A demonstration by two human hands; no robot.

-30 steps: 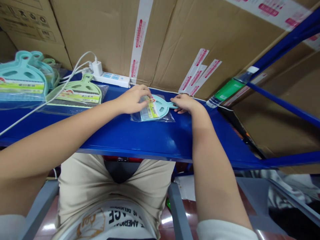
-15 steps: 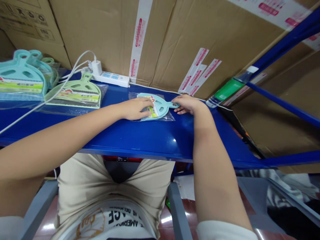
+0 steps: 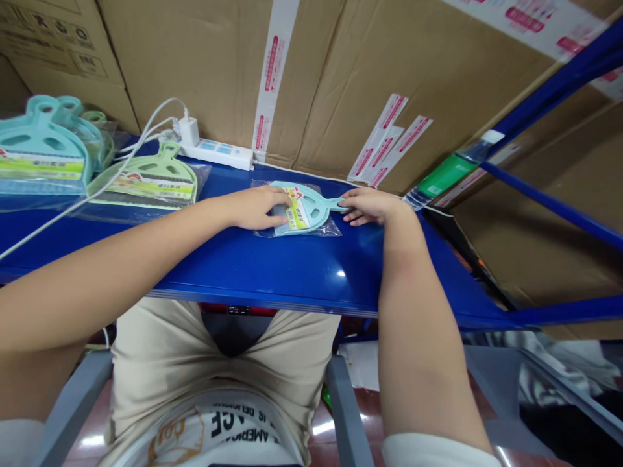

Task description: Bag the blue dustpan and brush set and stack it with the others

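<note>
A small light-blue dustpan (image 3: 309, 206) with a yellow-green label lies in a clear plastic bag on the blue shelf (image 3: 272, 266). My left hand (image 3: 254, 207) rests flat on its wide end, fingers stretched over the bag. My right hand (image 3: 368, 205) pinches the handle end of the dustpan through the bag.
A green dustpan in a bag (image 3: 148, 181) and a stack of blue dustpans (image 3: 41, 152) lie at the left. A white power strip (image 3: 217, 152) with a charger and cable sits at the back. Cardboard boxes (image 3: 341, 78) form the wall behind. A green-labelled bottle (image 3: 445, 172) leans at the right.
My left hand went from pinching the bag's edge to lying flat on the dustpan. The bagged dustpan shifted slightly. My right hand stayed at the handle.
</note>
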